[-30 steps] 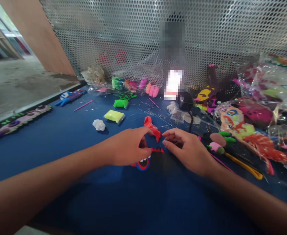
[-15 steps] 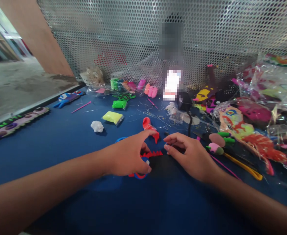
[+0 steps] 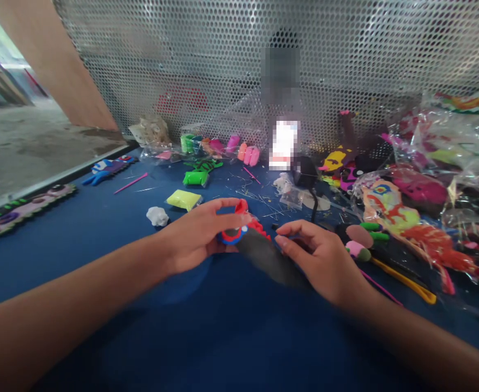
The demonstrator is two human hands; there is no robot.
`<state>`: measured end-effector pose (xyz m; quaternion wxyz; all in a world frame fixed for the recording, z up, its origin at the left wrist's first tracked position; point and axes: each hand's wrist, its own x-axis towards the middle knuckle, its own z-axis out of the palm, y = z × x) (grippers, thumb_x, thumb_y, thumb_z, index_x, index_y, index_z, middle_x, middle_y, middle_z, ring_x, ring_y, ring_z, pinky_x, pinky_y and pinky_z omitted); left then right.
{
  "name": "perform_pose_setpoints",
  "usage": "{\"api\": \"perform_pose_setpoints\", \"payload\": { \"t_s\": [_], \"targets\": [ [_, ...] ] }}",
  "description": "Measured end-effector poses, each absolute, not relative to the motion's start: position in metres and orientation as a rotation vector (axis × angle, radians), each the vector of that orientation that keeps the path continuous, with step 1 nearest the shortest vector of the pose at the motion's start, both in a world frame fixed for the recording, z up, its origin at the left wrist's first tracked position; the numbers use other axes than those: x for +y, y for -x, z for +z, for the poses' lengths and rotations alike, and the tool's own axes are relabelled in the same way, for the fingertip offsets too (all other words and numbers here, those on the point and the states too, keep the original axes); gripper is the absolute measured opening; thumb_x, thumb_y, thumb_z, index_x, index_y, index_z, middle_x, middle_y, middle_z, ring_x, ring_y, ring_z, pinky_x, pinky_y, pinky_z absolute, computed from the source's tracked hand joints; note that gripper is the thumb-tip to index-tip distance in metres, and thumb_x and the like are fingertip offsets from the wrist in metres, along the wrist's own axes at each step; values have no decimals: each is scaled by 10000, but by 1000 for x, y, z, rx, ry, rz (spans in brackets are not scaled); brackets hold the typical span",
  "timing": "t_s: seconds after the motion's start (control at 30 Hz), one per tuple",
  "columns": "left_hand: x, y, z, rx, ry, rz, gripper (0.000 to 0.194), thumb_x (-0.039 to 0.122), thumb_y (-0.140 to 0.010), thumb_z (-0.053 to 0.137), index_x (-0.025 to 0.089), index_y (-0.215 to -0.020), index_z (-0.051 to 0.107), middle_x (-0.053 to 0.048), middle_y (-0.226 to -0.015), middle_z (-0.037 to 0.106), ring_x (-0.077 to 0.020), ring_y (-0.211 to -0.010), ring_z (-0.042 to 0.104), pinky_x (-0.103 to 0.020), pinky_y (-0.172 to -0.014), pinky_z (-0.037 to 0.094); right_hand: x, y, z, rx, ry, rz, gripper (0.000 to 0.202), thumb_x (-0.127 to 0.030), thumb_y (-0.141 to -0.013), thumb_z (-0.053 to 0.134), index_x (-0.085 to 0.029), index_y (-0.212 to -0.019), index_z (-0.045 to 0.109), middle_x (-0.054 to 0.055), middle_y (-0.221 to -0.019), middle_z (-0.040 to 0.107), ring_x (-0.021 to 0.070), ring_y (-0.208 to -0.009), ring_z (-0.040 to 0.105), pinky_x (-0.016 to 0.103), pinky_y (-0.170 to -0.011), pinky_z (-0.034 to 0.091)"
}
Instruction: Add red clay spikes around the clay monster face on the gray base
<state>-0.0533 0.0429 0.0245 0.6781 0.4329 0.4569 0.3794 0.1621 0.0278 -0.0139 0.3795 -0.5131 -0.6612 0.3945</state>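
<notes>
A dark grey clay figure [image 3: 264,255] with a red spiky ridge and a blue-and-red ring at one end is tilted above the blue table. My left hand [image 3: 200,231] grips its ringed end between thumb and fingers. Beside its other end is my right hand [image 3: 316,253], with thumb and forefinger close together; whether anything small is between them is too unclear to tell. Behind the figure, a red clay piece [image 3: 241,206] is partly hidden by my left fingers.
White clay [image 3: 157,216], a yellow packet [image 3: 184,199] and a green packet [image 3: 195,178] lie at left. Scattered pins [image 3: 259,201] are behind my hands. Clay figures and plastic bags [image 3: 460,190] crowd the right, near a yellow tool [image 3: 411,283]. Perforated metal [image 3: 223,49] stands behind.
My left hand has lifted and turned the grey figure, so its dark body now shows between my hands. The red piece behind is now more covered. My right hand has barely moved.
</notes>
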Motion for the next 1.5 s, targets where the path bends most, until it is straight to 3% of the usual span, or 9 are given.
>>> {"api": "perform_pose_setpoints", "payload": {
  "t_s": [0.13, 0.4, 0.57, 0.83, 1.03, 1.3, 1.5],
  "targets": [
    [47, 49, 18, 837, -709, 1065, 310, 171, -791, 700, 218, -1069, 572, -35, -971, 662, -137, -770, 647, -266, -679, 546, 32, -159, -22, -1346, 1259, 1153, 204, -384, -808, 682, -224, -931, 653, 14, -826, 666, 144, -735, 597, 267, -646, 456],
    [37, 35, -4, 737, -636, 1115, 643, -102, -699, 648, 209, -1241, 495, -54, -1025, 677, -140, -900, 673, -254, -864, 527, 22, -147, -24, -915, 1067, 1462, 221, -332, -755, 751, -207, -912, 659, 4, -781, 662, 122, -716, 602, 271, -704, 476],
    [29, 32, -11, 700, -707, 1013, 518, -5, -765, 673, 254, -1194, 543, -41, -1046, 662, -152, -905, 669, -279, -825, 545, 19, -148, -22, -677, 1032, 1630, 259, -272, -677, 818, -201, -883, 678, 10, -778, 690, 134, -714, 634, 276, -709, 492],
    [31, 34, -1, 781, -627, 1069, 677, 9, -800, 650, 323, -1346, 402, -41, -1036, 680, -107, -753, 687, -201, -680, 560, 25, -154, -22, -641, 1030, 1644, 288, -233, -613, 860, -207, -869, 732, 6, -736, 702, 117, -689, 618, 242, -678, 472],
    [34, 35, -4, 772, -603, 1095, 670, 6, -800, 635, 301, -1353, 400, -62, -1077, 659, -195, -957, 680, -298, -795, 570, 23, -152, -26, -745, 985, 1618, 197, -235, -659, 834, -188, -828, 744, 21, -761, 716, 124, -717, 637, 253, -706, 484],
    [29, 35, -3, 834, -767, 1047, 900, -27, -711, 703, 354, -1422, 304, -68, -1117, 667, -199, -969, 676, -309, -836, 560, 21, -150, -25, -812, 948, 1693, 184, -243, -713, 797, -194, -881, 740, 35, -803, 722, 150, -776, 653, 285, -729, 503],
    [30, 35, -5, 843, -829, 1097, 940, -17, -703, 717, 359, -1439, 269, -55, -1057, 682, -216, -1009, 664, -337, -883, 546, 19, -149, -25, -875, 961, 1691, 125, -239, -716, 797, -189, -807, 728, 18, -767, 699, 112, -712, 609, 246, -687, 480]
  ]
}}
